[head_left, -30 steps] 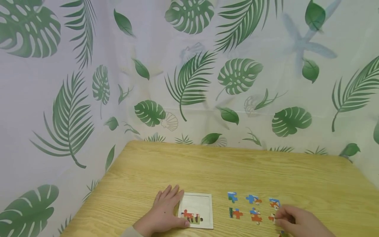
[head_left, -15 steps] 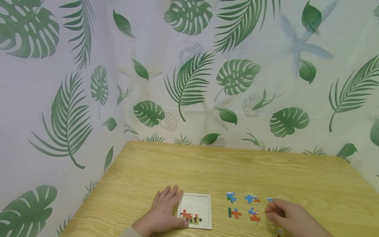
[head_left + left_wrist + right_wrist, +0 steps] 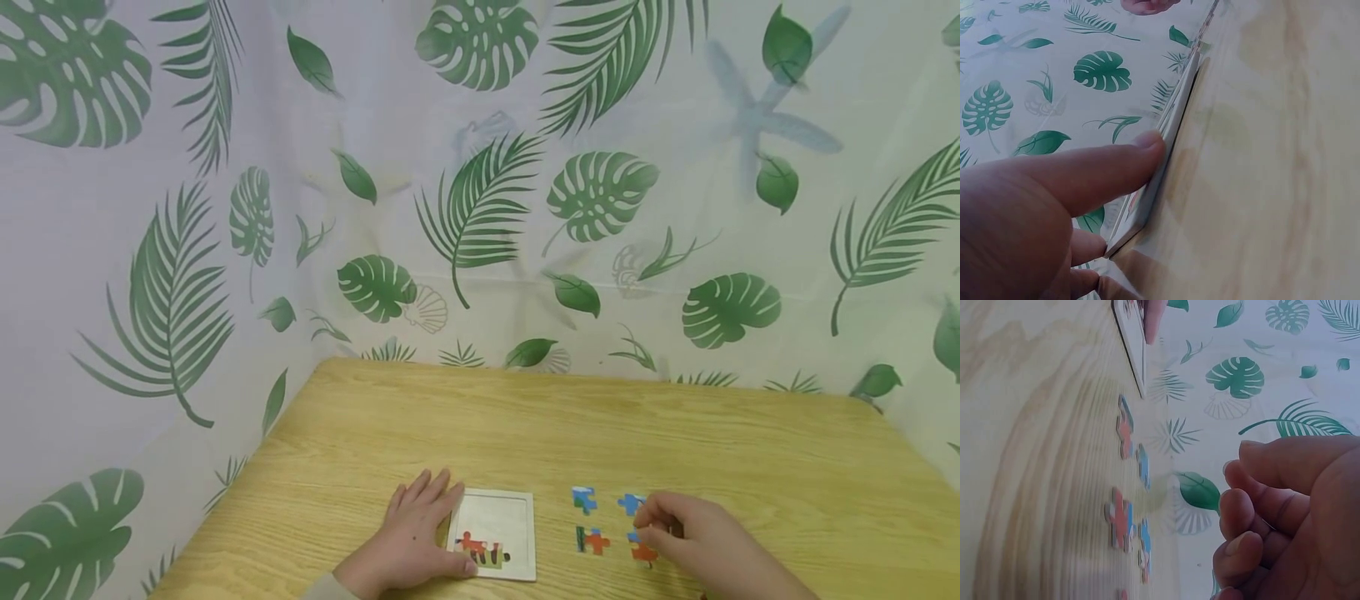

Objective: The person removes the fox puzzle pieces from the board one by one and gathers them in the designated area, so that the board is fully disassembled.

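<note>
My left hand (image 3: 416, 533) lies with straight, spread fingers along the left side of a small white puzzle tray (image 3: 533, 533). Its thumb touches the near rim, also seen in the left wrist view. Joined red and striped puzzle pieces (image 3: 480, 552) fill the tray's near left part. Above the loose pieces hovers my right hand (image 3: 701, 533), fingers loosely curled. In the right wrist view nothing shows between thumb and fingers. Nearest its fingertips are a blue piece (image 3: 628, 503) and a red-and-blue piece (image 3: 643, 552), both partly covered in the head view.
Between the tray and the right hand lie a blue-green piece (image 3: 583, 499) and a red piece with a dark green edge (image 3: 596, 541). Another reddish piece (image 3: 1122, 594) shows at the right wrist view's bottom edge. Leaf-print cloth (image 3: 480, 208) stands behind the wooden table (image 3: 450, 417).
My right hand has moved left from the right-hand column of pieces to the middle column, now covering parts of those pieces. My left hand has stayed on the tray.
</note>
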Motion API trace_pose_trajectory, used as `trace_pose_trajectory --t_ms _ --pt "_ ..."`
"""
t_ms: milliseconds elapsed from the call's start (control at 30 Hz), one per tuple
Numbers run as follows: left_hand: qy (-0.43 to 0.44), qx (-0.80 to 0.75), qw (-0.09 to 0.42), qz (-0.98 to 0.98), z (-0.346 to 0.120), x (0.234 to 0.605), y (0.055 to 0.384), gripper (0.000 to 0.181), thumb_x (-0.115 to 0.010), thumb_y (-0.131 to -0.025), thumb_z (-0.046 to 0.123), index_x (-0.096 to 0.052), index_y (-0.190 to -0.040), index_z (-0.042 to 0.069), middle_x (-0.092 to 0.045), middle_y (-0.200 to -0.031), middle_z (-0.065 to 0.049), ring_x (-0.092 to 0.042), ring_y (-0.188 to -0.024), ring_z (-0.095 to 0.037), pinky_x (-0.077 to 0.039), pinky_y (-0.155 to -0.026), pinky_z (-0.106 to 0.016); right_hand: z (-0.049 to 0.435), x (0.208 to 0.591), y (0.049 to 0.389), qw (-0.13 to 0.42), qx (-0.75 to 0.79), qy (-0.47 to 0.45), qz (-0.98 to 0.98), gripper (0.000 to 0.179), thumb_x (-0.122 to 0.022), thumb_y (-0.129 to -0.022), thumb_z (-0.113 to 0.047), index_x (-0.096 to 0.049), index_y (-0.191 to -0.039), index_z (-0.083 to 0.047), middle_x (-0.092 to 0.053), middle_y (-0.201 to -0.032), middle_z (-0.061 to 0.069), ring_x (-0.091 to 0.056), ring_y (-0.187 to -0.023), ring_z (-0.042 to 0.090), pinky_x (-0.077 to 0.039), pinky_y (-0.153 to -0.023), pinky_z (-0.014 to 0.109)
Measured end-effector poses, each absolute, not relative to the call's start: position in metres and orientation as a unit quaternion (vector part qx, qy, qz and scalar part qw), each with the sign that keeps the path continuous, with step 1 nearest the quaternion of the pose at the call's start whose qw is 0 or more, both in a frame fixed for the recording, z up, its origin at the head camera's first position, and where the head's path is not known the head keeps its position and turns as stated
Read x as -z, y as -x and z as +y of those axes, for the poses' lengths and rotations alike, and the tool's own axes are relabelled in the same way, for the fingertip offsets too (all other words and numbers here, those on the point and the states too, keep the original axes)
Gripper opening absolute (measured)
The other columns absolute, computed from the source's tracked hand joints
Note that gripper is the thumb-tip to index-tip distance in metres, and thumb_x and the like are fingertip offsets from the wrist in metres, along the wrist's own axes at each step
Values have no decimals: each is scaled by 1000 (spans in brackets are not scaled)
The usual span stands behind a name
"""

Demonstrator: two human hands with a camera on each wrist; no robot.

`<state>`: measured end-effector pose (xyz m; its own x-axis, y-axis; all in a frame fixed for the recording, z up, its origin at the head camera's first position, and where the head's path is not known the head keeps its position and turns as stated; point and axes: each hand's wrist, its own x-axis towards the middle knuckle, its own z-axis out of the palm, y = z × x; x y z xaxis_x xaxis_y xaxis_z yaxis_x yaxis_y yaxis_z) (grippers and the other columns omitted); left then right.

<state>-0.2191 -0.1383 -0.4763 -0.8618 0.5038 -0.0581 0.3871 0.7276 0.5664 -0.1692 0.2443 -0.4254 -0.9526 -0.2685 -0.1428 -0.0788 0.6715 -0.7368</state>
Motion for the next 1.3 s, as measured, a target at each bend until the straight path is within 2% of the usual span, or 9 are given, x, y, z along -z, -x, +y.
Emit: trace_pose_trajectory --t_ms 300,500,700,833,1300 --pt "-242 -284 103 922 -138 477 220 105 -76 -76 66 -40 -155 8 -23 -164 -19 -9 -151 -44 -1 -115 -69 220 425 173 102 405 131 899 17 -65 -100 -27 -66 -102 -10 -59 -78 0 -55 -62 14 -46 -57 29" --pt "-246 -291 107 918 -140 476 220 100 -75 -79 60 -39 -156 6 -23 -164 -19 -9 -151 -43 0 -116 -67 203 425 178 80 387 139 908 10 -68 -98 -25 -67 -98 -15 -57 -77 -4 -50 -65 11 -43 -57 27" --pt "-251 -298 108 915 -142 475 221 99 -77 -79 54 -39 -156 4 -23 -164 -20 -10 -151 -44 0 -116 -66 189 425 183 82 393 155 903 9 -66 -98 -25 -67 -99 -16 -62 -75 -5 -54 -65 11 -44 -61 28" --pt "-255 -300 105 913 -143 474 219 98 -78 -79 51 -39 -155 3 -24 -164 -21 -10 -151 -44 -1 -116 -67 180 426 187 79 392 161 902 9 -66 -98 -24 -68 -99 -15 -61 -73 -5 -54 -61 11 -44 -56 29" --pt "-253 -296 108 915 -142 477 222 98 -78 -79 52 -40 -155 3 -24 -164 -20 -10 -151 -44 -1 -116 -66 157 429 193 81 396 191 895 8 -68 -96 -19 -69 -101 -13 -57 -77 -5 -50 -66 12 -43 -58 29"
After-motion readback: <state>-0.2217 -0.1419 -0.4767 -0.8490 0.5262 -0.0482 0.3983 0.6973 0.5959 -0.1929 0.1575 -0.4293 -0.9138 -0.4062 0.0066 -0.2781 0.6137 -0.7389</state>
